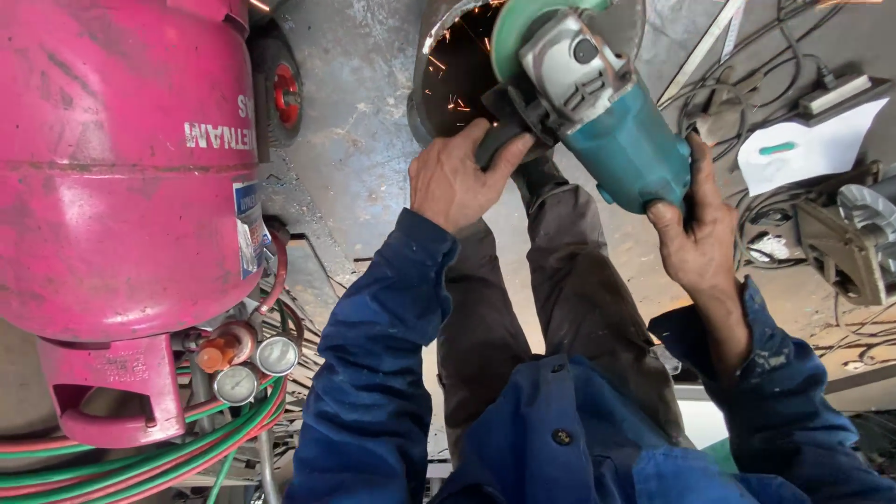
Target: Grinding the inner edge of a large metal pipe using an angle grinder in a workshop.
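A teal and grey angle grinder [597,103] with a green disc guard is held against the rim of a round metal pipe [446,56], and orange sparks fly inside the pipe mouth. My left hand [455,177] grips the grinder's black side handle. My right hand [695,229] wraps the rear of the teal body. Blue sleeves cover both arms, and my legs in dark trousers [532,308] stand below the tool.
A large pink gas cylinder [121,168] with gauges [254,369] and red and green hoses [140,462] stands at the left. A small wheel [280,93] sits behind it. Cables, a white sheet [807,145] and another power tool [854,243] lie at the right on the concrete floor.
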